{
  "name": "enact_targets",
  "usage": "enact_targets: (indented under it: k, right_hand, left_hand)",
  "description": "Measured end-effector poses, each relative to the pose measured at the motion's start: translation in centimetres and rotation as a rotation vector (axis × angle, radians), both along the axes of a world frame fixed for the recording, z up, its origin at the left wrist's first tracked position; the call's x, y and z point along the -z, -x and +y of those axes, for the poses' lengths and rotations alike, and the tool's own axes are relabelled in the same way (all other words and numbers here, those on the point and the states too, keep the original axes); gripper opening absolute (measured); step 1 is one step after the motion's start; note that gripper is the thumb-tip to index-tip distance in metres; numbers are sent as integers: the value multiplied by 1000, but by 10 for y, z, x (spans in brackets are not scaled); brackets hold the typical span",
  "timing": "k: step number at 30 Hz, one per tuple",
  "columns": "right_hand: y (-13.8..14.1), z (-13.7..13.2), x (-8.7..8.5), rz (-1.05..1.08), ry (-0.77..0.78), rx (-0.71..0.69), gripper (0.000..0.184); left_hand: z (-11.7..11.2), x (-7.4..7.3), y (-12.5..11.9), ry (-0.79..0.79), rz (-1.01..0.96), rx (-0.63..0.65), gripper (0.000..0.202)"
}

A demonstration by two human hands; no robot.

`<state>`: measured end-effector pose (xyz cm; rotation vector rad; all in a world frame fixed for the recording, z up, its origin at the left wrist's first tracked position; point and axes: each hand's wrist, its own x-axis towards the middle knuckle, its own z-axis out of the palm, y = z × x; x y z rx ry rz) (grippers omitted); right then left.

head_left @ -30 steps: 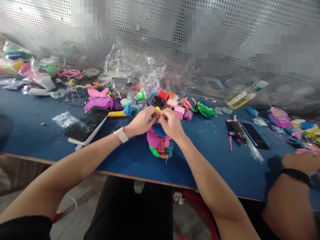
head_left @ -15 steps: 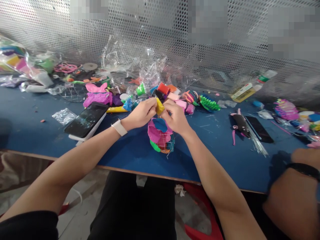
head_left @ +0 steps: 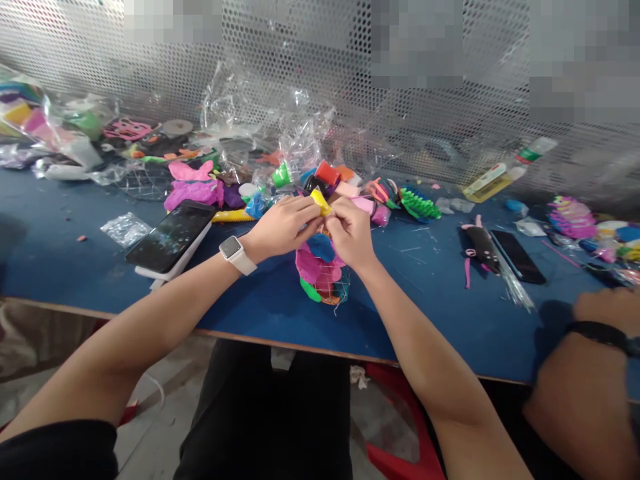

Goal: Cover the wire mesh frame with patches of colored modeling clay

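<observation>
Both of my hands meet above a wire-mesh ball (head_left: 323, 273) partly covered with pink, blue, green and orange clay, which rests on the blue table (head_left: 260, 307). My left hand (head_left: 283, 227), with a white smartwatch (head_left: 235, 253) on the wrist, pinches a small yellow clay piece (head_left: 320, 200) with its fingers closed. My right hand (head_left: 350, 233) grips the same yellow piece from the other side, its fingers curled.
A black phone on a white box (head_left: 173, 240) lies to the left. Coloured clay lumps and clear wrappers (head_left: 280, 167) pile up behind the hands. A second phone (head_left: 517, 257) and a black clay figure (head_left: 477, 247) lie right. Another person's arm with a black wristband (head_left: 597, 333) rests at right.
The yellow clay piece has come up between my fingertips, and both hands now pinch it slightly higher over the ball. My left wrist has turned, showing the watch face.
</observation>
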<state>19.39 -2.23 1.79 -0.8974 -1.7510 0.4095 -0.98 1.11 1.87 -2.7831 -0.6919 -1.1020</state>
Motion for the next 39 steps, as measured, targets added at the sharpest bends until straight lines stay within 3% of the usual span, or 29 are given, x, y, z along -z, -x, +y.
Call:
enact_targets:
  k: [4,15,22,27,34,39]
  right_hand:
    - [1,-1,1,25,-2,0,26]
    - [0,0,-3,108,37,-9,24]
    - [2,-1,-3,130,72,9,26]
    - [2,2,-1,201,100,-11,25]
    - [2,9,6,368,367,-171,49]
    - [0,12,7,342,340,-182,51]
  left_hand:
    - [-2,-3,0,-47,28,-35,28]
    - [-5,-4,1,-21,27,-11,12]
    - [-6,-3,-1,-42,0,-17,22]
    - [-7,-1,-5,57,-41,32,19]
    - [-4,0,-8,200,-279,99,17]
    - [-4,-3,-8,307,-354,107,18]
